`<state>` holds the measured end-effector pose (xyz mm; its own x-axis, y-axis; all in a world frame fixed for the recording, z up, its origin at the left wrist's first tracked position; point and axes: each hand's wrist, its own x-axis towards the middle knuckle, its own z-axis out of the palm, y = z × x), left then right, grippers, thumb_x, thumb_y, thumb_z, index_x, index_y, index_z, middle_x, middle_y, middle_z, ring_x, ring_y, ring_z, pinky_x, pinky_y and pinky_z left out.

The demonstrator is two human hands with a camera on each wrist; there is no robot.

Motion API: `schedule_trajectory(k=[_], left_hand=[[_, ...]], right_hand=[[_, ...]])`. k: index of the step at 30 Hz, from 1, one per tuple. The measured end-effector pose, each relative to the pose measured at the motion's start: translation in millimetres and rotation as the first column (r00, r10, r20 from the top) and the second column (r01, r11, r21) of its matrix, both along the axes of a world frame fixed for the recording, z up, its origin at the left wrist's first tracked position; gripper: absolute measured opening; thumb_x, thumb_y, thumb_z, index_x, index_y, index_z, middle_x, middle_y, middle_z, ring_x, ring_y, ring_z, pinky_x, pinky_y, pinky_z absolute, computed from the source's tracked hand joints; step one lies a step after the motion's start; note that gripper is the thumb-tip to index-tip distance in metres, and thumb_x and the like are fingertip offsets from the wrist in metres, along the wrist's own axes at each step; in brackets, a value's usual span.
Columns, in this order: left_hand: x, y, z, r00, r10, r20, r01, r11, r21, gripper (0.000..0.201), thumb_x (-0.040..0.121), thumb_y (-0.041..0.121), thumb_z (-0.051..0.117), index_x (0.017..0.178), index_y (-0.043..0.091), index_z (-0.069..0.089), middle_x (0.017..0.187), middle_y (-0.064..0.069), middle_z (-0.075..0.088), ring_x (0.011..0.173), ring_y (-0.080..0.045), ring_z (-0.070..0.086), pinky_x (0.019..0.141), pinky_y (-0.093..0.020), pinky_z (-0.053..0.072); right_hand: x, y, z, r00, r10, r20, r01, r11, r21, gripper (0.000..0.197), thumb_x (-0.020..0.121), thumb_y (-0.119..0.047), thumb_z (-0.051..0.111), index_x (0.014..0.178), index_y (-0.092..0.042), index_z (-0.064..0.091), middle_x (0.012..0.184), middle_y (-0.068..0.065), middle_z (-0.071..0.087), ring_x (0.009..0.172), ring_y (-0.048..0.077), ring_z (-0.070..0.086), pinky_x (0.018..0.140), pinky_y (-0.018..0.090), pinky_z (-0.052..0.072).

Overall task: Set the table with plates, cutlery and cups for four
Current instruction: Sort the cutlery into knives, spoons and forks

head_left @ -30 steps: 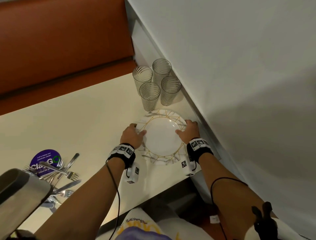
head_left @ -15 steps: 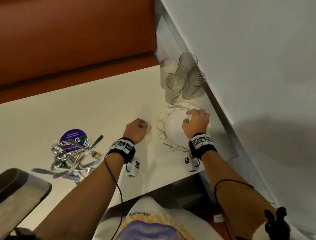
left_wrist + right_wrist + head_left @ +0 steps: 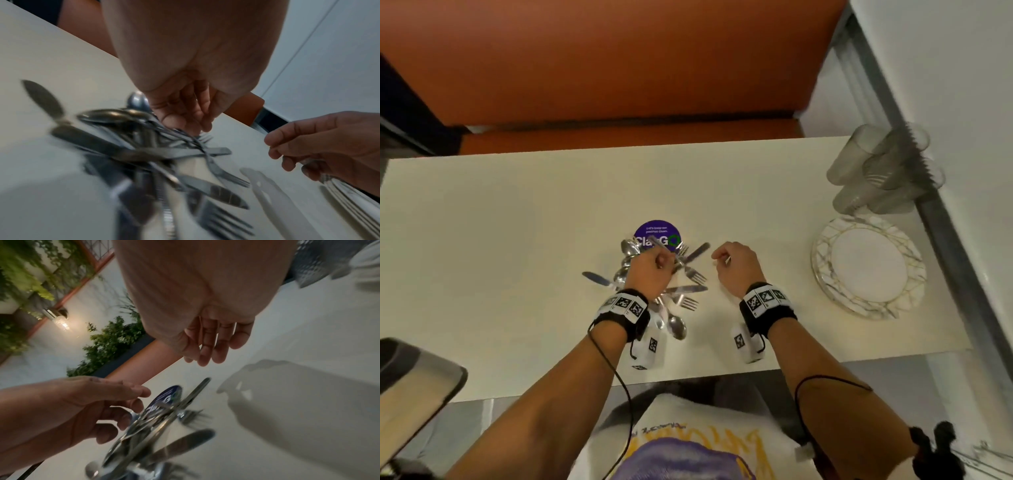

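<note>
A heap of forks, knives and spoons, the cutlery pile [image 3: 683, 291] [image 3: 144, 154] [image 3: 148, 434], lies mid-table near the front edge. My left hand [image 3: 659, 262] [image 3: 185, 128] [image 3: 131, 404] hovers right over it, fingers loosely curled, fingertips at the topmost pieces; no piece is plainly pinched. My right hand [image 3: 720, 260] [image 3: 207, 356] [image 3: 275, 151] hangs just right of the pile, relaxed and holding nothing. A stack of white plates with gold line rims [image 3: 868, 267] [image 3: 349, 199] sits at the right end of the table. Several ribbed glasses [image 3: 876, 171] stand behind the plates.
The cream table [image 3: 517, 222] carries a round purple sticker [image 3: 657, 233] [image 3: 166, 395] just behind the cutlery. An orange bench [image 3: 619, 68] runs along the far side, and a white wall [image 3: 979, 102] borders the right edge. A grey object [image 3: 410, 373] juts in at bottom left.
Both hands have let go of the plates and moved left to the cutlery pile. The plates stay at the right end, and the head view has swung left.
</note>
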<state>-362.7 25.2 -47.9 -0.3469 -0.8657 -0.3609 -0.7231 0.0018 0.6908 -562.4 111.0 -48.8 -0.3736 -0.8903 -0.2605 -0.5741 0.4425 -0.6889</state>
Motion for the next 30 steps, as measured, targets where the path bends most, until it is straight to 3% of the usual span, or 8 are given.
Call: schedule_trajectory(k=[5, 9, 14, 19, 21, 24, 27, 30], left_hand=[[65.4, -11.6, -6.8, 1.000, -0.001, 0.015, 0.001, 1.000, 0.018, 0.010, 0.095, 0.024, 0.071, 0.103, 0.017, 0.073, 0.091, 0.005, 0.071, 0.086, -0.014, 0.067, 0.085, -0.031, 0.056], [80.6, -10.6, -13.9, 0.998, -0.048, 0.048, 0.045, 0.996, 0.076, 0.006, 0.091, 0.023, 0.072, 0.096, 0.021, 0.072, 0.094, 0.003, 0.072, 0.086, -0.015, 0.068, 0.080, -0.031, 0.055], [78.3, -5.7, -20.4, 0.976, -0.132, 0.173, 0.127, 0.991, 0.038, 0.027, 0.082, 0.042, 0.083, 0.095, 0.025, 0.067, 0.087, 0.011, 0.064, 0.081, -0.009, 0.062, 0.074, -0.029, 0.051], [74.0, -8.0, -18.5, 0.955, -0.179, 0.235, 0.189, 0.982, -0.021, 0.007, 0.088, 0.034, 0.072, 0.086, 0.028, 0.072, 0.092, 0.008, 0.066, 0.088, -0.015, 0.066, 0.072, -0.033, 0.055], [75.5, -8.3, -17.8, 0.959, -0.163, 0.233, 0.173, 0.985, -0.021, 0.010, 0.089, 0.030, 0.070, 0.079, 0.029, 0.067, 0.094, 0.007, 0.064, 0.087, -0.016, 0.066, 0.072, -0.035, 0.057], [79.8, -12.6, -16.3, 0.972, -0.133, 0.192, 0.139, 0.990, -0.015, 0.006, 0.090, 0.021, 0.069, 0.084, 0.021, 0.070, 0.098, 0.003, 0.061, 0.088, -0.015, 0.062, 0.073, -0.030, 0.051], [87.0, -22.4, -14.0, 0.983, -0.124, 0.137, 0.129, 0.991, -0.025, 0.003, 0.090, 0.016, 0.071, 0.089, 0.016, 0.073, 0.099, 0.000, 0.057, 0.087, -0.014, 0.057, 0.074, -0.024, 0.041], [95.0, -31.9, -8.0, 0.993, -0.090, 0.077, 0.092, 0.996, -0.017, 0.008, 0.092, 0.017, 0.069, 0.085, 0.019, 0.068, 0.101, 0.000, 0.063, 0.090, -0.017, 0.063, 0.078, -0.029, 0.050]], right_hand=[[70.0, -25.2, -4.5, 0.991, 0.134, 0.016, -0.134, 0.991, 0.010, 0.021, 0.093, -0.005, 0.058, 0.091, -0.020, 0.072, 0.097, -0.001, 0.071, 0.083, 0.012, 0.065, 0.076, 0.025, 0.055], [93.3, -35.5, -4.8, 0.980, 0.201, -0.010, -0.200, 0.978, 0.067, 0.022, 0.095, -0.004, 0.055, 0.094, -0.017, 0.072, 0.104, 0.002, 0.067, 0.090, 0.015, 0.065, 0.086, 0.031, 0.057], [94.5, -40.0, -8.4, 0.967, 0.244, -0.077, -0.232, 0.963, 0.140, 0.022, 0.096, -0.006, 0.056, 0.101, -0.019, 0.074, 0.105, -0.002, 0.063, 0.094, 0.015, 0.063, 0.093, 0.032, 0.056], [85.6, -43.0, -13.8, 0.930, 0.330, -0.164, -0.288, 0.928, 0.236, 0.033, 0.090, -0.005, 0.064, 0.113, -0.026, 0.074, 0.104, -0.003, 0.056, 0.097, 0.019, 0.060, 0.096, 0.035, 0.055], [83.8, -43.3, -16.8, 0.920, 0.347, -0.182, -0.297, 0.921, 0.250, 0.033, 0.089, -0.008, 0.066, 0.114, -0.028, 0.073, 0.107, -0.002, 0.056, 0.101, 0.020, 0.059, 0.099, 0.038, 0.053], [83.1, -44.5, -19.6, 0.893, 0.385, -0.232, -0.321, 0.907, 0.272, 0.032, 0.088, -0.016, 0.068, 0.117, -0.030, 0.071, 0.114, 0.001, 0.058, 0.109, 0.023, 0.054, 0.101, 0.042, 0.048], [82.0, -48.0, -19.9, 0.850, 0.416, -0.323, -0.341, 0.902, 0.265, 0.020, 0.090, -0.024, 0.069, 0.109, -0.031, 0.072, 0.113, 0.001, 0.060, 0.108, 0.023, 0.052, 0.098, 0.042, 0.045], [81.3, -50.3, -20.2, 0.810, 0.439, -0.390, -0.351, 0.894, 0.277, 0.011, 0.093, -0.027, 0.066, 0.102, -0.029, 0.072, 0.111, 0.000, 0.060, 0.108, 0.022, 0.051, 0.096, 0.040, 0.041]])
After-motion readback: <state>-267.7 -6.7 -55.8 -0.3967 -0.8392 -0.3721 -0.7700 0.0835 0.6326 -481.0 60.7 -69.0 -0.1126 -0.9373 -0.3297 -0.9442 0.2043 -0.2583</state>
